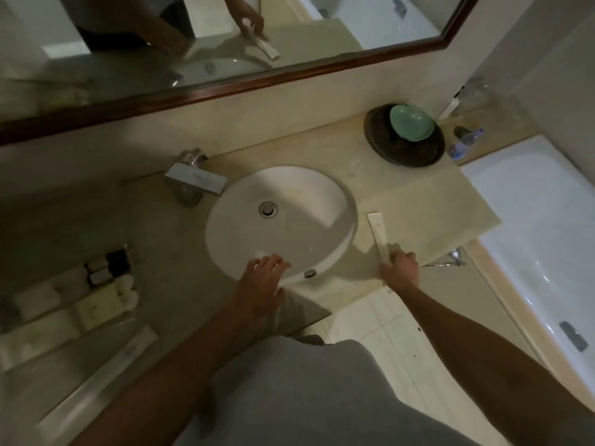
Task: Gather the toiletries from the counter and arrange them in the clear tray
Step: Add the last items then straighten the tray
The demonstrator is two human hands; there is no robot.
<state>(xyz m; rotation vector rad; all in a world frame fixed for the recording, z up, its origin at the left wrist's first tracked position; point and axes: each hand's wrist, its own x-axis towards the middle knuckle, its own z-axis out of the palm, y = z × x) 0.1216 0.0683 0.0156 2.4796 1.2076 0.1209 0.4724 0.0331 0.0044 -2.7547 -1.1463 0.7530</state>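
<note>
A long, narrow white packet (378,233) lies on the beige counter just right of the sink. My right hand (401,268) is closed on its near end. My left hand (262,278) rests with spread fingers on the near rim of the round white sink (225,233), holding nothing. The clear tray (42,320) sits on the counter at the far left in shadow, with small bottles (106,272), white rolled items (127,289) and pale boxes inside. Another long white packet (106,378) lies near the tray's front edge.
A chrome faucet (193,178) stands behind the sink. A dark round dish with a green bowl (409,122) sits at the back right, beside a plastic water bottle (465,141). A bathtub (541,226) lies right of the counter. A framed mirror (289,75) runs above.
</note>
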